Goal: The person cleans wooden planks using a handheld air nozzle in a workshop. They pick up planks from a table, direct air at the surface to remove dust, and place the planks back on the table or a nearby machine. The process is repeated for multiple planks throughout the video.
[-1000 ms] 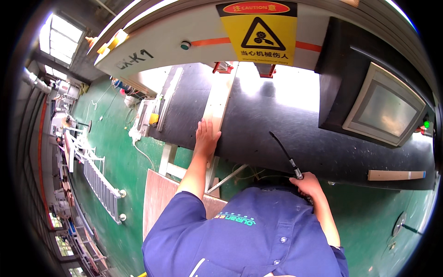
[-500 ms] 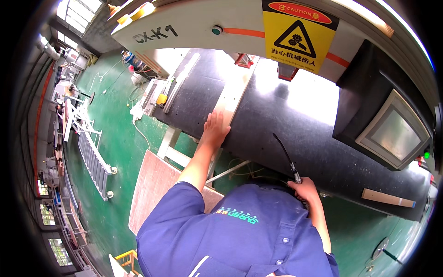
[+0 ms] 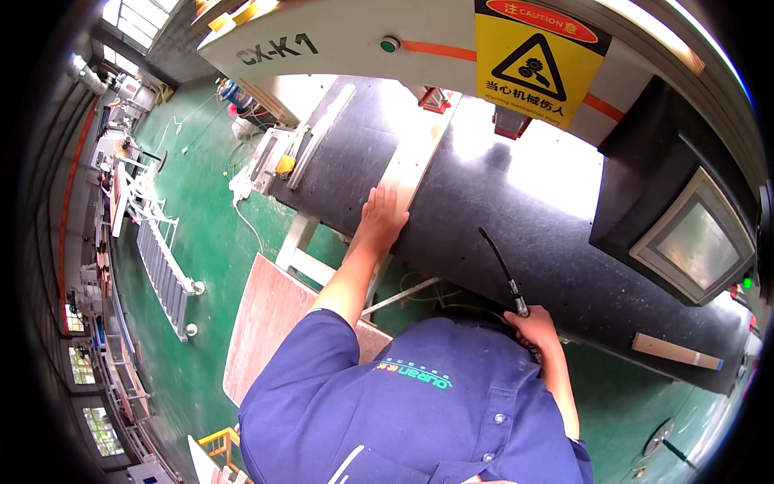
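Flat on the near end of a long pale wooden board (image 3: 419, 157) lies my left hand (image 3: 382, 221), its fingers stretched out and close to the board's left edge. The board runs away from me across a black machine table (image 3: 500, 234). In my right hand (image 3: 534, 324), held near the table's front edge, is an air blow gun (image 3: 516, 292) with a thin, bent black nozzle pointing up over the table. My fingers wrap round its body, and its lower part is hidden by my hand.
Above the table spans a white machine beam (image 3: 347, 48) with red-edged clamps (image 3: 435, 100) below. A screen panel (image 3: 697, 234) juts out at right. A short wooden strip (image 3: 676, 351) lies at the table's right front. A brown panel (image 3: 270, 323) stands at lower left.
The view has shifted slightly. My left hand stays flat on the board and my right hand still holds the air blow gun, both in nearly the same place.
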{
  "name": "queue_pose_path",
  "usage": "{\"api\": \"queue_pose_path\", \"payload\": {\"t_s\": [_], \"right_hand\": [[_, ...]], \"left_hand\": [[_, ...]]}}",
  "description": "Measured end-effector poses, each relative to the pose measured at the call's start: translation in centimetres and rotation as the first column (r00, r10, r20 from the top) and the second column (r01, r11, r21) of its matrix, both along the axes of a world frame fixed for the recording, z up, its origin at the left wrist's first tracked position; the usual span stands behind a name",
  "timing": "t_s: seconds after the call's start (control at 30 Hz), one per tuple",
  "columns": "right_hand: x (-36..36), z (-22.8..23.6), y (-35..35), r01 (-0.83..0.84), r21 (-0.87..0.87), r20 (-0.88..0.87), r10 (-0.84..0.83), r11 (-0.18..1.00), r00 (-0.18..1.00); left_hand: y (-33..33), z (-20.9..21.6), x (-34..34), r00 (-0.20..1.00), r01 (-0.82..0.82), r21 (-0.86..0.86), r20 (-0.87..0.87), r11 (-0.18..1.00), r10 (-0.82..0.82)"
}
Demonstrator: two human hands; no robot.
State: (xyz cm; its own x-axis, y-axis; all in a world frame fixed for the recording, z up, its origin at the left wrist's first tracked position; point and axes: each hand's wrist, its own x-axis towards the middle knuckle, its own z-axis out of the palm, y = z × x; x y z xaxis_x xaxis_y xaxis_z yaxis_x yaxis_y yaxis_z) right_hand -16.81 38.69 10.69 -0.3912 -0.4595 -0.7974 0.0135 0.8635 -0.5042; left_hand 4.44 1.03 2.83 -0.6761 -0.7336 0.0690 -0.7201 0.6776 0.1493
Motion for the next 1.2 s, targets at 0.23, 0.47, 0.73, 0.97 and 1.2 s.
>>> {"api": "queue_pose_path", "payload": {"t_s": [0.23, 0.47, 0.73, 0.97, 1.2], "right_hand": [[0.1, 0.2, 0.0, -0.006, -0.013, -0.003, 0.006, 1.000, 1.000], [-0.2, -0.1, -0.1, 0.004, 0.003, 0.003, -0.004, 1.000, 1.000], [-0.5, -0.1, -0.5, -0.010, 0.001, -0.008, 0.010, 1.000, 1.000], [-0.3, 0.4, -0.6, -0.031, 0.020, -0.028, 0.031, 0.999, 0.999], [-0.1, 0.2, 0.1, -0.024, -0.007, -0.041, 0.024, 1.000, 0.999]], "left_hand": [[-0.2, -0.5, 0.1, 1.000, -0.004, -0.012, -0.005, 1.000, 0.004], [0.2, 0.0, -0.4, 1.000, -0.014, 0.015, 0.015, 1.000, 0.014], [0.5, 0.5, -0.7, 1.000, -0.012, 0.018, 0.013, 1.000, 0.012], [0.2, -0.6, -0.4, 0.999, 0.029, -0.064, -0.030, 0.998, -0.031], [0.1, -0.6, -0.5, 0.999, 0.027, -0.051, -0.019, 0.998, -0.028]]}}
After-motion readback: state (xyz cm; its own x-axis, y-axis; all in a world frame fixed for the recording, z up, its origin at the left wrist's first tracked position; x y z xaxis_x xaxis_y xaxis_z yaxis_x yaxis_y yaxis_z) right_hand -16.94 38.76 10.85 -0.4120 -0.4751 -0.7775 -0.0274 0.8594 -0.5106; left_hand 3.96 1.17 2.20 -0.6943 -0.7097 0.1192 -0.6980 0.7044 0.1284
